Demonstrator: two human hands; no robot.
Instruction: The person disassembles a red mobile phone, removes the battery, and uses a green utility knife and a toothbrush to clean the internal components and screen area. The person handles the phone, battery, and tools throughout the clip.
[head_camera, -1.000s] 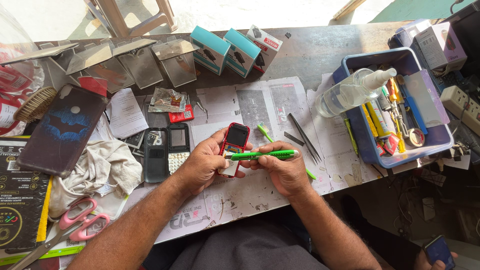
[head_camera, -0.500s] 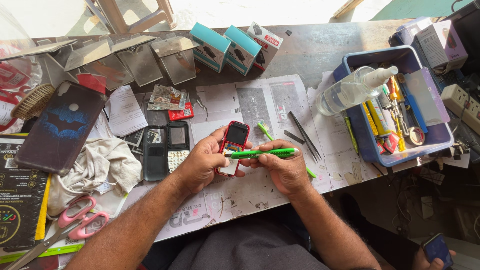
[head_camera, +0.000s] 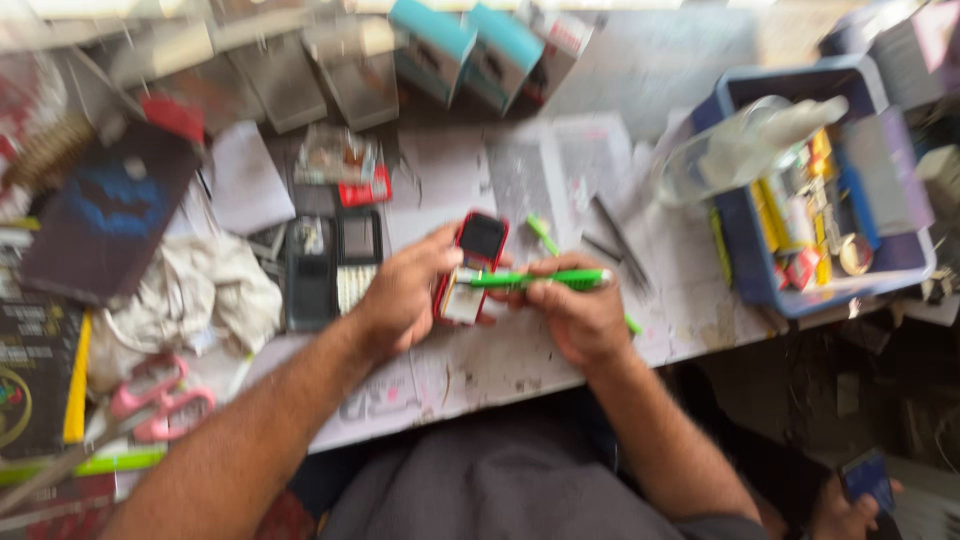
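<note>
Phone, small and red, sits in my left hand, just above the table and in the same spot as half a second ago; what differs is the view, which has smeared with motion and drawn closer, so the clutter now fills more of it. My left grip is clenched around the phone's left edge, its screen end pointing away from me. My right hand is closed on a green screwdriver, as before, held level with its tip laid across the phone's lower half, just right of my left fingers. Left of my left hand, two dark phones lie side by side on the table, unmoved, with pink scissors near the front edge. To the right, well apart from both hands, the blue tray holds a clear bottle. Farther back stand teal-topped boxes.
</note>
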